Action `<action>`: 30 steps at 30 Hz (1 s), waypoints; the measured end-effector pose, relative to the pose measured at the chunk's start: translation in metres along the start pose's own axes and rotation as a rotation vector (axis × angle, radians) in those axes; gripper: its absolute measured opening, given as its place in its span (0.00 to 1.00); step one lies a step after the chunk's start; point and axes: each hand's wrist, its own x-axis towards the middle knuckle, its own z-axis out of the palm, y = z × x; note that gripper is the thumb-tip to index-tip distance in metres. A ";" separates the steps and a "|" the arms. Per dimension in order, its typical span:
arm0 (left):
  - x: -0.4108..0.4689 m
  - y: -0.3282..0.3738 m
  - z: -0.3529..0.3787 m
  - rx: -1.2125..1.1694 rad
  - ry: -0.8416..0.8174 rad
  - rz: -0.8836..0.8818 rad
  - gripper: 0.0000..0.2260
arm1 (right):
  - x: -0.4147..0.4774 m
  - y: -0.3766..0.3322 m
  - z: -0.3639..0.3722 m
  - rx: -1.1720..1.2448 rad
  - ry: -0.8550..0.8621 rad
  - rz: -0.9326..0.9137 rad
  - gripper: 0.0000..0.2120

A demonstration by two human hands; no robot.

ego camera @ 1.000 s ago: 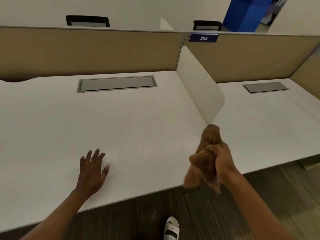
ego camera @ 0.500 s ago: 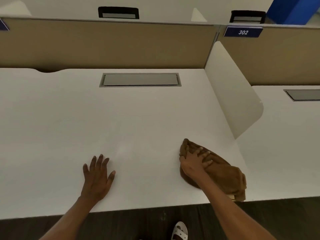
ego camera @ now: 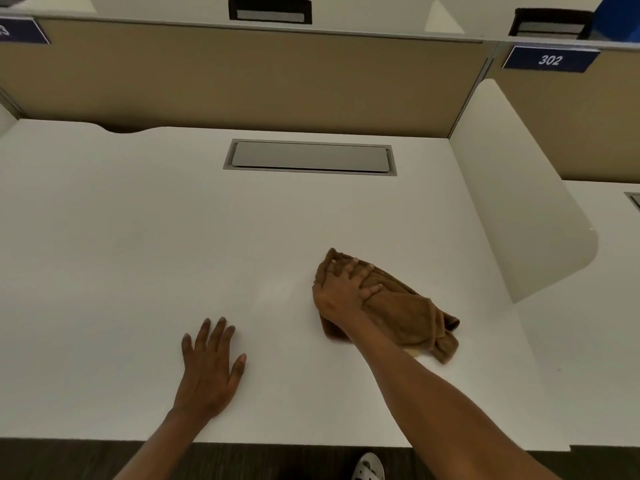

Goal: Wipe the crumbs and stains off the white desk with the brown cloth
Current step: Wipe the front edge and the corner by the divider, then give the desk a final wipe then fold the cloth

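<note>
The brown cloth (ego camera: 405, 315) lies crumpled on the white desk (ego camera: 138, 244), right of centre. My right hand (ego camera: 341, 291) presses flat on the cloth's left part, fingers spread and pointing away from me. Resting palm-down on the bare desk near its front edge is my left hand (ego camera: 209, 365), fingers apart and holding nothing. I can make out no crumbs or stains on the surface.
A grey cable flap (ego camera: 310, 157) is set into the desk at the back. A tan partition (ego camera: 242, 77) closes the far side. A white rounded divider (ego camera: 519, 202) stands on the right, with another desk beyond it. My white shoe (ego camera: 369, 467) shows on the dark floor.
My right hand brought the bunched cloth down from the air onto the desk and has pushed it slightly forward. My left hand has stayed flat in place.
</note>
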 end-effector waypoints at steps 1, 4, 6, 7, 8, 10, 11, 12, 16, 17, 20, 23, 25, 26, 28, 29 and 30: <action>0.000 -0.001 0.000 -0.001 0.001 0.000 0.34 | 0.002 -0.007 -0.001 -0.005 0.003 -0.033 0.32; 0.000 -0.001 -0.001 -0.006 0.000 0.002 0.34 | 0.004 -0.024 0.002 -0.044 0.002 -0.134 0.32; 0.000 -0.001 -0.001 -0.010 0.000 0.004 0.34 | 0.002 -0.030 0.006 -0.079 -0.011 -0.196 0.32; 0.000 -0.001 -0.002 -0.015 0.000 0.004 0.34 | 0.001 -0.032 0.007 -0.090 -0.021 -0.228 0.32; 0.000 -0.001 -0.002 -0.020 0.000 0.004 0.34 | 0.000 -0.034 0.009 -0.101 -0.030 -0.263 0.32; 0.000 -0.001 -0.003 -0.026 0.003 0.003 0.35 | -0.006 -0.037 0.012 -0.128 -0.051 -0.339 0.31; -0.001 -0.001 -0.004 -0.028 0.003 0.001 0.35 | -0.011 -0.039 0.014 -0.138 -0.068 -0.380 0.31; -0.001 0.000 -0.004 -0.031 0.003 0.000 0.36 | -0.017 -0.041 0.017 -0.147 -0.087 -0.421 0.31; -0.001 0.000 -0.004 -0.065 0.008 -0.001 0.37 | -0.046 -0.045 0.031 -0.214 -0.148 -0.562 0.33; -0.001 0.000 -0.005 -0.076 0.010 -0.001 0.37 | -0.053 -0.044 0.034 -0.225 -0.159 -0.586 0.33; -0.001 0.001 -0.006 -0.082 0.007 -0.002 0.36 | -0.073 -0.039 0.036 -0.253 -0.187 -0.645 0.33; -0.003 0.002 -0.008 -0.056 -0.008 -0.004 0.36 | -0.091 -0.032 0.034 -0.276 -0.228 -0.679 0.33; -0.003 0.002 -0.009 -0.033 -0.018 0.005 0.38 | -0.104 -0.028 0.034 -0.289 -0.256 -0.698 0.33; -0.004 0.002 -0.010 -0.027 -0.023 0.016 0.38 | -0.111 -0.025 0.035 -0.287 -0.268 -0.708 0.32; -0.008 0.003 -0.011 -0.031 -0.033 0.073 0.38 | -0.124 -0.017 0.037 -0.268 -0.296 -0.731 0.31; -0.010 0.004 -0.010 -0.043 -0.030 0.125 0.37 | -0.131 -0.012 0.037 -0.256 -0.314 -0.743 0.30; -0.013 0.005 -0.010 -0.063 -0.021 0.188 0.35 | -0.137 -0.007 0.036 -0.247 -0.339 -0.755 0.29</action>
